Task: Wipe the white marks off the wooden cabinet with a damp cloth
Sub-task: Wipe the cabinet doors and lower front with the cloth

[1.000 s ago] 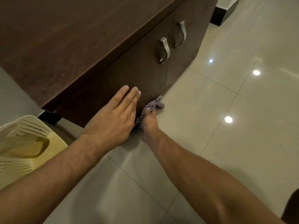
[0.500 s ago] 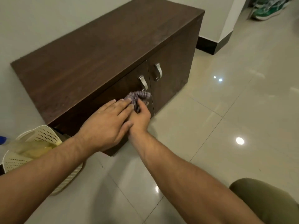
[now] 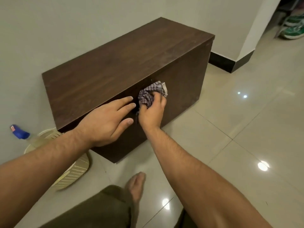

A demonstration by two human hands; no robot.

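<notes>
A low dark wooden cabinet (image 3: 125, 60) stands against the wall on the tiled floor. My right hand (image 3: 152, 112) grips a bunched checked cloth (image 3: 147, 95) and presses it against the cabinet's front, just left of a metal door handle (image 3: 165, 89). My left hand (image 3: 107, 119) lies flat with fingers spread on the front near the top edge, beside the cloth. Faint pale specks show on the cabinet top; the front face under my hands is hidden.
A cream perforated plastic basket (image 3: 72, 173) sits on the floor left of the cabinet, with a blue-capped bottle (image 3: 19, 133) by the wall. My bare foot (image 3: 136, 186) and green trouser leg are below. Green shoes (image 3: 294, 28) on a rack stand far right.
The view has risen and pulled back, so the whole cabinet shows. My right hand has carried the cloth up from the door's bottom edge to the handle. My left hand stays on the front.
</notes>
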